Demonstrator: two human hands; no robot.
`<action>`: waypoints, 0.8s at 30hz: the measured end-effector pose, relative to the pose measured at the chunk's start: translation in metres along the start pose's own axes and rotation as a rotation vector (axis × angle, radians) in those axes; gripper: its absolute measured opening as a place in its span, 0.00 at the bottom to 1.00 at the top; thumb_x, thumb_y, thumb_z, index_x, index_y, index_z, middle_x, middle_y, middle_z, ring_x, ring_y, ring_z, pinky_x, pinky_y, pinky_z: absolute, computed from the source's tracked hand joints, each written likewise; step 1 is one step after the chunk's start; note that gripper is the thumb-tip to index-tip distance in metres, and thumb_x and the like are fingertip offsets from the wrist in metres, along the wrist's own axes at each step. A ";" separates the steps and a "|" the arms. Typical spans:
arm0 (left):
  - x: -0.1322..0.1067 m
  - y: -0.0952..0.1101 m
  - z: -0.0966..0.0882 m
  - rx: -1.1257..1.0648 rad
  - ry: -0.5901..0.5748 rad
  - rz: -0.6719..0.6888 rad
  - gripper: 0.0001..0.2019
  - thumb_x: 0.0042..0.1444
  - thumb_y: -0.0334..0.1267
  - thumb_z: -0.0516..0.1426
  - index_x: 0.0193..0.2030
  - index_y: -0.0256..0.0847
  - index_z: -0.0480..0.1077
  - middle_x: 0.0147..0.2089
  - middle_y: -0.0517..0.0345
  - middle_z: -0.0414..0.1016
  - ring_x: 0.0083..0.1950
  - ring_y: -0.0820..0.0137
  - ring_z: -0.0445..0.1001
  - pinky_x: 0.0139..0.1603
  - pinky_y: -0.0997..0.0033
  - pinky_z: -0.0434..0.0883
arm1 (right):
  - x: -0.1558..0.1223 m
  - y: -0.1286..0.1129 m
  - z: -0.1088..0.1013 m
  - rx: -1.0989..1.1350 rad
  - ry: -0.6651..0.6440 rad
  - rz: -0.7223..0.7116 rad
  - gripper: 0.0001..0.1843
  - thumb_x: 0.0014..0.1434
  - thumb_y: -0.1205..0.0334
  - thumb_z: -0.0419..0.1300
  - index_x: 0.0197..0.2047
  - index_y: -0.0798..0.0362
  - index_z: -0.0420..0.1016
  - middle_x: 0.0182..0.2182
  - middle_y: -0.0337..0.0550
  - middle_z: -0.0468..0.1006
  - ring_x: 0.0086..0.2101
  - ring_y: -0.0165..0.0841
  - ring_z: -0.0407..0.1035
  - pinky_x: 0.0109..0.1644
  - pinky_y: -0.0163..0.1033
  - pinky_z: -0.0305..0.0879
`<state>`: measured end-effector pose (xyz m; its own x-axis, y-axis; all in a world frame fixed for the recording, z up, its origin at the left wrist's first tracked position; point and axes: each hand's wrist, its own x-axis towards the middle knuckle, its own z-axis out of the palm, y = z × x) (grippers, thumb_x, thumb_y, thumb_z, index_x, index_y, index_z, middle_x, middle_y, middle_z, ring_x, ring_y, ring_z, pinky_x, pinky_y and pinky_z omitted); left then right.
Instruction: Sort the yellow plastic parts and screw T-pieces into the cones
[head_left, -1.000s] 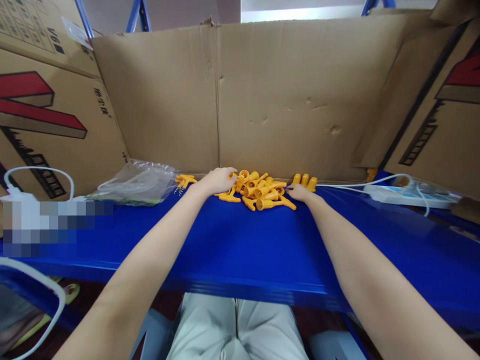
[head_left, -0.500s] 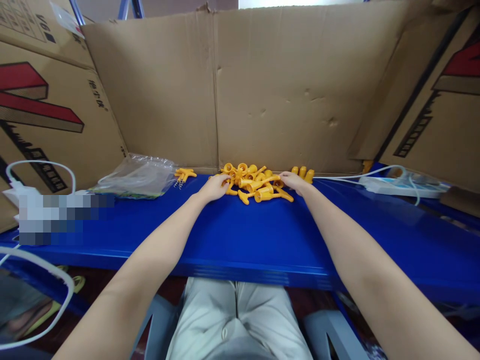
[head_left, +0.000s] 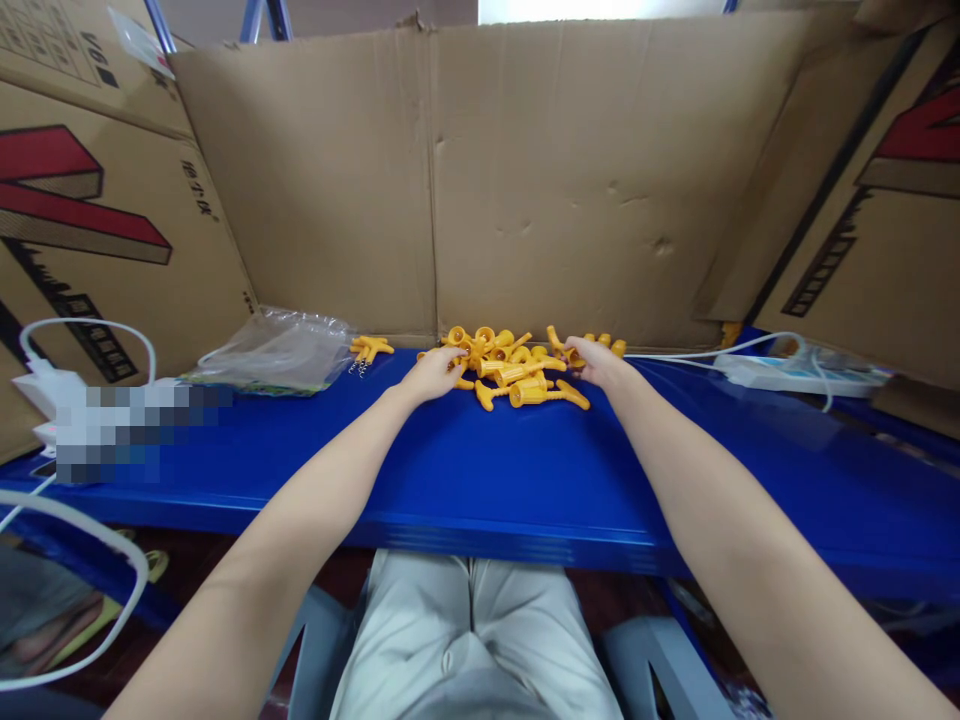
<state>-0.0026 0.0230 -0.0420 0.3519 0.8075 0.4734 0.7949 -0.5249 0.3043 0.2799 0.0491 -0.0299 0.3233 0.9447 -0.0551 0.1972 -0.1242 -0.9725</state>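
A pile of yellow plastic corkscrew parts [head_left: 517,372] lies on the blue tabletop, hollow sleeves and T-shaped handles mixed together. At its left side, my left hand [head_left: 433,376] is closed around a yellow part that is mostly hidden, with a bit of yellow showing behind the hand. My right hand [head_left: 596,360] grips a yellow corkscrew [head_left: 556,340] at the pile's right end, its handle tilted upward. Several yellow sleeves [head_left: 616,347] stand behind the right hand. Off to the left lie yellow handles with metal spirals [head_left: 371,348].
Clear plastic bags [head_left: 274,350] lie at the left. A white power strip [head_left: 799,373] with cables is at the right. Cardboard [head_left: 585,180] walls the back of the blue table [head_left: 495,480]. A white charger [head_left: 49,395] sits at the far left.
My right hand has lifted a yellow corkscrew, whose handle now points up. My left hand has shifted slightly right and stays at the pile's left side.
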 end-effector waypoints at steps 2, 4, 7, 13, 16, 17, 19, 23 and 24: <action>0.000 -0.002 0.001 -0.026 0.031 0.027 0.20 0.58 0.30 0.53 0.57 0.35 0.71 0.57 0.45 0.75 0.59 0.61 0.73 0.63 0.61 0.66 | -0.003 -0.006 0.005 0.031 0.007 -0.072 0.05 0.60 0.67 0.54 0.37 0.56 0.71 0.28 0.43 0.74 0.25 0.26 0.64 0.32 0.36 0.61; 0.000 -0.004 0.001 -0.065 0.093 0.102 0.25 0.57 0.30 0.52 0.63 0.36 0.65 0.64 0.44 0.68 0.65 0.61 0.66 0.67 0.59 0.62 | -0.007 -0.011 0.014 0.011 0.028 -0.219 0.08 0.60 0.66 0.56 0.43 0.55 0.72 0.35 0.46 0.77 0.30 0.29 0.68 0.36 0.37 0.62; -0.001 -0.004 0.000 -0.106 0.200 0.224 0.33 0.57 0.31 0.52 0.70 0.42 0.52 0.72 0.45 0.54 0.72 0.61 0.54 0.69 0.54 0.57 | -0.017 -0.017 0.030 -0.238 0.087 -0.615 0.14 0.59 0.64 0.59 0.49 0.54 0.73 0.45 0.50 0.78 0.42 0.38 0.71 0.46 0.43 0.63; -0.003 0.003 -0.003 -0.054 0.232 0.217 0.28 0.61 0.35 0.52 0.69 0.47 0.55 0.71 0.46 0.55 0.68 0.58 0.61 0.63 0.53 0.64 | -0.054 -0.024 0.056 -0.919 0.086 -1.291 0.15 0.63 0.66 0.51 0.51 0.56 0.72 0.44 0.54 0.78 0.45 0.45 0.67 0.50 0.49 0.51; -0.004 0.004 -0.005 -0.001 0.241 0.127 0.23 0.61 0.34 0.52 0.64 0.45 0.62 0.57 0.48 0.71 0.57 0.62 0.72 0.58 0.57 0.68 | -0.066 -0.027 0.060 -1.065 0.053 -1.450 0.17 0.65 0.68 0.48 0.52 0.57 0.71 0.43 0.54 0.77 0.42 0.43 0.66 0.48 0.47 0.48; -0.004 0.005 -0.007 0.018 0.258 0.097 0.22 0.61 0.34 0.52 0.62 0.44 0.64 0.53 0.49 0.73 0.54 0.62 0.73 0.57 0.58 0.69 | -0.067 -0.028 0.060 -1.082 0.038 -1.463 0.17 0.65 0.67 0.48 0.53 0.57 0.70 0.43 0.55 0.77 0.42 0.43 0.66 0.47 0.47 0.48; -0.004 0.008 -0.011 0.048 0.297 0.060 0.19 0.60 0.33 0.52 0.58 0.43 0.67 0.51 0.50 0.74 0.53 0.62 0.74 0.55 0.60 0.70 | -0.068 -0.028 0.060 -1.084 -0.002 -1.444 0.18 0.67 0.63 0.48 0.55 0.59 0.69 0.44 0.56 0.77 0.42 0.43 0.67 0.47 0.46 0.48; -0.006 0.019 -0.018 0.074 0.336 0.041 0.17 0.57 0.32 0.53 0.53 0.43 0.69 0.51 0.53 0.76 0.52 0.63 0.74 0.53 0.63 0.70 | -0.063 -0.026 0.057 -1.055 -0.069 -1.356 0.19 0.66 0.59 0.48 0.54 0.60 0.69 0.44 0.56 0.78 0.43 0.43 0.68 0.47 0.45 0.49; -0.007 0.022 -0.019 0.084 0.335 0.038 0.16 0.56 0.33 0.54 0.52 0.44 0.69 0.50 0.53 0.77 0.51 0.62 0.75 0.52 0.64 0.70 | -0.062 -0.026 0.057 -1.053 -0.077 -1.347 0.19 0.66 0.59 0.49 0.53 0.60 0.70 0.44 0.55 0.78 0.42 0.43 0.68 0.48 0.45 0.49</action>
<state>0.0031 0.0005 -0.0230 0.2114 0.6475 0.7322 0.8273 -0.5175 0.2188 0.2021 0.0108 -0.0142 -0.6052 0.5494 0.5761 0.7615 0.6105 0.2177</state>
